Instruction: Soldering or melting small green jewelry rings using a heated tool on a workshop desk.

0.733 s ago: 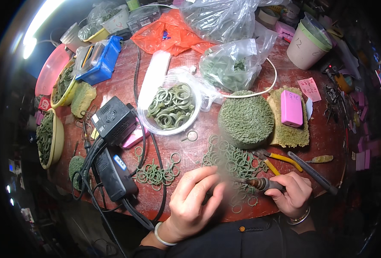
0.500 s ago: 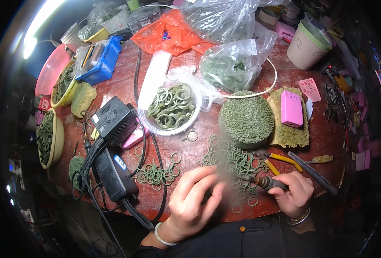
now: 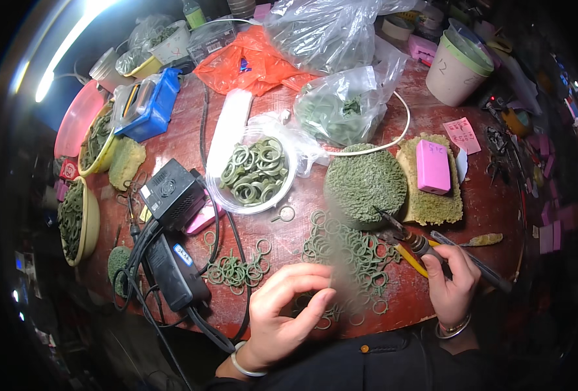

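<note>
My right hand is closed round a soldering iron with a dark handle. Its thin tip meets the lower right part of a round, rough green block. My left hand is curled above the table's front part, thumb and fingers drawn together. A blurred vertical smear covers its fingertips, so what they hold cannot be made out. Beside and beyond that hand, many thin green rings lie in a loose heap. A smaller pile of green rings sits to its left, and one separate ring lies farther back.
A clear tub holds thicker green rings. Black power boxes and cables occupy the left. Yellow-handled pliers and a dark rod lie near my right hand. A pink block rests on a yellow sponge. Bags and buckets stand behind.
The soldering iron's tip has gone from over the ring heap up to the green block, its handle now tilted. My left hand has drawn slightly left. The whole view has shifted a little.
</note>
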The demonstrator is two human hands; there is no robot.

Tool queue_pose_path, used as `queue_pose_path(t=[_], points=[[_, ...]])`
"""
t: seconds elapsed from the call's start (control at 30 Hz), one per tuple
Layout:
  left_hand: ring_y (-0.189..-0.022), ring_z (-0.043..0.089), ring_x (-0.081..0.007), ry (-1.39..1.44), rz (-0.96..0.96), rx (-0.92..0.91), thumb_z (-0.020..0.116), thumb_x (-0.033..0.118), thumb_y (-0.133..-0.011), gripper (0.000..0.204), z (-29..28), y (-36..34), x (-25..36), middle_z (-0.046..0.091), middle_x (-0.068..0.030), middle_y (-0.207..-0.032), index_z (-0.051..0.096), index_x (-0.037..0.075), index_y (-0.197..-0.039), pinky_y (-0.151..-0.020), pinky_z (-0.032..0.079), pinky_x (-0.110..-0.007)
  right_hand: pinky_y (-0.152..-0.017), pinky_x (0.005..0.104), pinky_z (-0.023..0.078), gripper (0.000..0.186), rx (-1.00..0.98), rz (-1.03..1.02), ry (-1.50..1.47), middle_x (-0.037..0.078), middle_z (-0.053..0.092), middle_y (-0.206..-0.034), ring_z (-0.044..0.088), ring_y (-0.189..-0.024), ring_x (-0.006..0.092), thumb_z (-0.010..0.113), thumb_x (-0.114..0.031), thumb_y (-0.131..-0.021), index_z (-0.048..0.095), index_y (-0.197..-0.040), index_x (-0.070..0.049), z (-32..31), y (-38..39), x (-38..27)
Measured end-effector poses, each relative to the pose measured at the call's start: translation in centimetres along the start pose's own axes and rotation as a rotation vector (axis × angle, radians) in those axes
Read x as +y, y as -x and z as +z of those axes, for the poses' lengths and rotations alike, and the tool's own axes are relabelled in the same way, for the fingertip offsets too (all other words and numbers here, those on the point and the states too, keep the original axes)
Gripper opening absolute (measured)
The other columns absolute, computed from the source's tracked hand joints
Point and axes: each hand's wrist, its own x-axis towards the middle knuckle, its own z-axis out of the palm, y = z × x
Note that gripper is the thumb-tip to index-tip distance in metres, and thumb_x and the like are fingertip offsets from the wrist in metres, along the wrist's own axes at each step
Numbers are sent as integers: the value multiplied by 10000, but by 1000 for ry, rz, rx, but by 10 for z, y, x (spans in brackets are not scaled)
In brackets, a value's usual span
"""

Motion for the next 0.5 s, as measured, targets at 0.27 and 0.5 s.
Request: queue_pose_path(t=[0.27, 0.5], points=[[-999, 697, -272, 367, -236, 6, 567, -22, -996, 107, 0, 5, 1, 663, -216, -1127, 638, -86, -1044, -866, 589, -375, -536, 338, 460, 202, 9, -28, -7, 122, 634, -746, 618, -596, 262, 784, -131, -876, 648, -917, 13, 0, 0, -2], [-998, 699, -273, 495, -319, 63, 546, 1, -1014, 115, 2, 2, 7, 657, -228, -1129, 624, -82, -1032, -864, 592, -377, -554, 344, 467, 196, -11, 1, -9, 132, 637, -750, 623, -613, 284, 783, -114, -870, 645, -914, 19, -1, 0, -2]])
